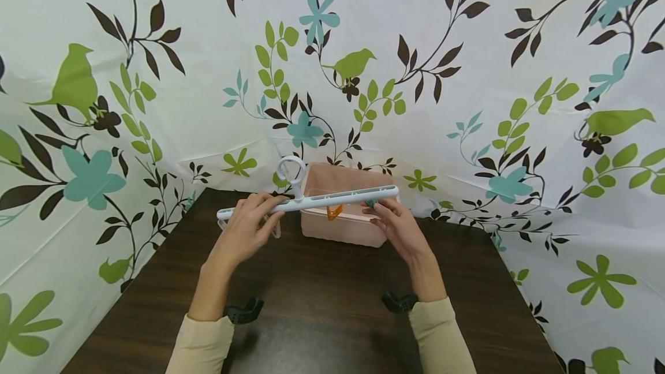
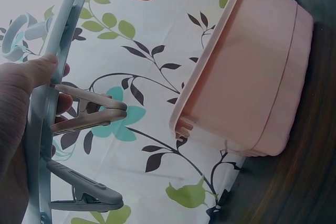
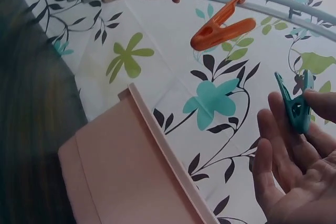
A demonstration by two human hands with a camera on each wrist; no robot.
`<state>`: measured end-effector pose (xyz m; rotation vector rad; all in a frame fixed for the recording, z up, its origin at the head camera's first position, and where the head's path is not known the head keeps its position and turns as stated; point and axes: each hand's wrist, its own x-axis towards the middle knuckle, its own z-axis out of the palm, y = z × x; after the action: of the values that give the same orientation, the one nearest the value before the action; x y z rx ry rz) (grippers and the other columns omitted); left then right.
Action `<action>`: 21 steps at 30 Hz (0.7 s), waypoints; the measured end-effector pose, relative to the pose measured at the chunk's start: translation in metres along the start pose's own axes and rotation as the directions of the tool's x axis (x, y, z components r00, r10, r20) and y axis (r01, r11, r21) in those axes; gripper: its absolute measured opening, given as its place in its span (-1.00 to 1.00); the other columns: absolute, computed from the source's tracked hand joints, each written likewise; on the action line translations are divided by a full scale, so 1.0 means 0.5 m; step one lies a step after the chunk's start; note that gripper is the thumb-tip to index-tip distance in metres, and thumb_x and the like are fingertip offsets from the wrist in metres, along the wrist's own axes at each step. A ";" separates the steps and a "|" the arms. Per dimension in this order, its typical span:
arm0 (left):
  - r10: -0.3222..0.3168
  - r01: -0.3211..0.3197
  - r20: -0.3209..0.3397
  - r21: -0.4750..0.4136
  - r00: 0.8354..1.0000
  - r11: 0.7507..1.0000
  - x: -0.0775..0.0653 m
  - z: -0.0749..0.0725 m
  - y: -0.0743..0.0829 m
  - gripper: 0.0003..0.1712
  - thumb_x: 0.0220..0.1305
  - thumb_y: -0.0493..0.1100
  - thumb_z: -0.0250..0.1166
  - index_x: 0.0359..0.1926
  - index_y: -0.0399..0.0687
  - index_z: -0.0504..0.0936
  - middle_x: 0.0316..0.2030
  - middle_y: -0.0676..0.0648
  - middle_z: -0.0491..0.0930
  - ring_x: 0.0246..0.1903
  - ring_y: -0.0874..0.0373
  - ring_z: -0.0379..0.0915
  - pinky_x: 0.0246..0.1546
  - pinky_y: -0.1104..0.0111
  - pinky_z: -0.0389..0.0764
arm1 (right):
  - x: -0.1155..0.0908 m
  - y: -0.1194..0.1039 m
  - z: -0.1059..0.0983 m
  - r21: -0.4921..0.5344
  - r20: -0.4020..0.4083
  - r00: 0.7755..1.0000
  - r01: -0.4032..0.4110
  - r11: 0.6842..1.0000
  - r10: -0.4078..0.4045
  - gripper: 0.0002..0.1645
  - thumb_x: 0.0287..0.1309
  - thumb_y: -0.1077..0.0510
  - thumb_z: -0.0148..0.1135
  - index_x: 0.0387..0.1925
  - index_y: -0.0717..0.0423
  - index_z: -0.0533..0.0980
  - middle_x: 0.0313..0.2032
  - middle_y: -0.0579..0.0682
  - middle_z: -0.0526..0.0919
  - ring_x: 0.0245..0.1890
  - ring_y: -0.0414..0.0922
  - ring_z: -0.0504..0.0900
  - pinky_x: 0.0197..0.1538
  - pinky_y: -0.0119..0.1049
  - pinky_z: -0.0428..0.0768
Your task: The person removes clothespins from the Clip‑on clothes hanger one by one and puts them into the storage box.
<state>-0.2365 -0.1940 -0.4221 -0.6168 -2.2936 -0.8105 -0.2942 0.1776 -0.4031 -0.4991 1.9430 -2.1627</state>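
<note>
My left hand (image 1: 245, 228) grips the left part of a light blue clip hanger (image 1: 345, 196), a long bar with a ring-shaped hook, held up above the table. In the left wrist view a beige clothespin (image 2: 86, 109) and a grey clothespin (image 2: 86, 188) hang from the bar near my fingers. An orange clothespin (image 3: 223, 30) hangs near its middle. My right hand (image 1: 401, 228) pinches a teal clothespin (image 3: 299, 109) between thumb and fingers, below the bar's right end. In the right wrist view its prongs are apart from the bar.
A pink plastic bin (image 1: 343, 231) stands on the dark wooden table (image 1: 322, 299) behind the hanger, near the back edge. A white cloth (image 1: 208, 103) printed with leaves, flowers and birds hangs around the table. The bin's contents are mostly hidden.
</note>
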 end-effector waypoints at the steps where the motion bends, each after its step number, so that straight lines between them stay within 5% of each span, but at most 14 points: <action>1: -0.002 0.002 0.003 0.001 1.000 1.000 0.000 -0.001 0.000 -0.62 0.51 -0.15 0.40 0.28 0.00 0.71 -0.06 0.00 0.65 -0.08 0.03 0.52 0.06 0.00 0.43 | 0.003 0.000 0.000 -0.027 -0.017 1.000 -0.006 1.000 0.005 -0.47 0.61 -0.01 0.23 0.44 0.11 0.49 0.21 -0.02 0.72 0.26 -0.10 0.66 0.34 -0.12 0.57; 10: -0.015 0.015 0.021 0.002 1.000 1.000 0.001 -0.006 0.002 -0.62 0.54 -0.10 0.36 0.30 0.00 0.70 -0.05 -0.02 0.65 -0.07 0.02 0.52 0.08 -0.01 0.43 | 0.024 -0.001 -0.002 -0.149 -0.084 0.996 -0.019 0.989 0.006 -0.46 0.53 -0.02 0.33 0.37 0.15 0.53 0.26 0.08 0.66 0.27 -0.09 0.62 0.37 -0.13 0.54; 16: -0.016 0.016 0.024 0.003 1.000 1.000 0.000 -0.006 0.003 -0.62 0.52 -0.14 0.38 0.29 0.01 0.70 -0.04 -0.03 0.66 -0.06 0.01 0.53 0.10 -0.03 0.44 | 0.038 -0.007 0.004 -0.209 -0.161 0.987 -0.043 0.977 0.009 -0.47 0.49 -0.02 0.39 0.33 0.13 0.55 0.19 0.01 0.63 0.22 -0.06 0.55 0.44 0.08 0.44; 21: -0.015 0.015 0.026 0.003 1.000 1.000 -0.001 -0.004 0.004 -0.62 0.52 -0.17 0.39 0.29 0.02 0.71 -0.04 -0.03 0.66 -0.04 0.00 0.55 0.10 -0.04 0.45 | 0.061 -0.015 0.006 -0.303 -0.150 0.987 0.003 0.953 -0.051 -0.38 0.47 -0.09 0.39 0.41 0.08 0.56 0.36 0.05 0.59 0.37 0.01 0.47 0.44 0.11 0.37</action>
<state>-0.2341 -0.1941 -0.4206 -0.6130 -2.3252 -0.8101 -0.3208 0.1647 -0.3918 -0.4135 2.3850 -1.9803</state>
